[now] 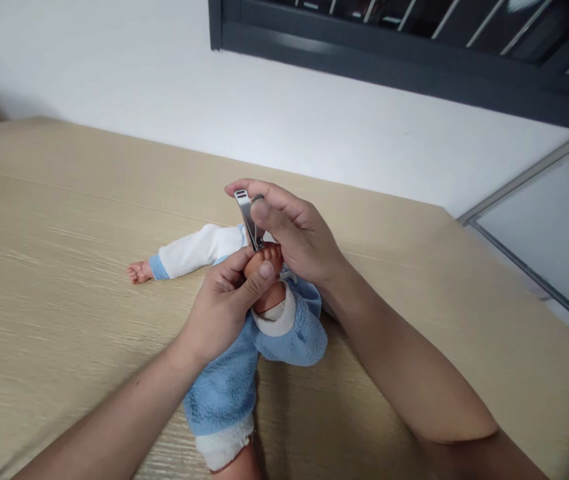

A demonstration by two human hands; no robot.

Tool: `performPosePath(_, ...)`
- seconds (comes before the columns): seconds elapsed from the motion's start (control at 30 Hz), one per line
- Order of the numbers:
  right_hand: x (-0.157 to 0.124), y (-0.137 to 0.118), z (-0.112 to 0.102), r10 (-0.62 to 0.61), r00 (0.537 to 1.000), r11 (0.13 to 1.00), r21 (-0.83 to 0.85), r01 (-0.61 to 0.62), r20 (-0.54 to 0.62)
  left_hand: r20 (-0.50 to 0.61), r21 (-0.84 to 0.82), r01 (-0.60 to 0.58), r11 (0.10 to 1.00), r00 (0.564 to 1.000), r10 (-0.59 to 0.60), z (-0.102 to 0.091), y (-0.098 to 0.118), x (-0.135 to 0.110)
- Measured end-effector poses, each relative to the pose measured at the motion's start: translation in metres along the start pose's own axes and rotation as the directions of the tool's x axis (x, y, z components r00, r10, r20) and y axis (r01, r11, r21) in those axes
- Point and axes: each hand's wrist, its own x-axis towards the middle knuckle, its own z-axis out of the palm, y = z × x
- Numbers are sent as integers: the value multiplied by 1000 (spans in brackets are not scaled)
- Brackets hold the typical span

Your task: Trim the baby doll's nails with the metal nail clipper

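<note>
Right at the fingertips, the right hand [299, 233] pinches a steel nail clipper [247, 219]: its thumb [260, 212] presses on the top of the tool, and its fingers [249, 187] curl round from the far side, leaving only a narrow grip. The clipper's cutting end sits against the toes of a doll's foot [263, 261], which lies just under those fingers. The left hand [222, 313] holds that foot from below, its thumb [266, 270] and bent fingers [232, 267] closed snugly round it.

Just below the left fingers, a white cuff [274, 317] edges the doll's blue fleece suit [284, 333]. Beyond the left fingertips, a white sleeve [197, 250] with a blue band reaches out to a tiny bare limb [139, 272] (too small to be sure if it ends in a hand or a foot). Below both hands, another white cuff [223, 443] runs off the picture's lower edge.

Everything rests on a pale wood-grain tabletop [64, 220], and past the fingers rise a white wall [164, 87] and a dark window frame [364, 60].
</note>
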Motion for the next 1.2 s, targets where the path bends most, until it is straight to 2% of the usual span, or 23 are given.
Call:
performPosePath(0.43,0,-2,-1,-18,1000,1000,24,18,8,13,7,-1,1000,1000,0,1,1,0)
performPosePath(0.67,0,4,2,-26,999,983,179,32,-33,22,3,-5,1000,1000,5,2,2,2)
performPosePath(0.87,3,6,1,-11,984,902,422,87,-179,-49,37,-42,998,998,43,5,6,1)
performPosePath(0.97,5,2,-4,-2,955,900,415,131,-297,-44,40,-87,995,995,89,6,7,-5)
performPosePath(1.1,9,-2,-14,13,912,960,260,103,-410,53,146,-186,972,982,180,6,11,-17)
performPosePath(1.17,11,-4,-21,-4,889,946,287,152,-458,215,289,-304,908,944,248,8,16,-22)
performPosePath(1.2,12,-4,-25,-9,877,935,306,177,-480,336,350,-393,850,900,278,10,19,-25)
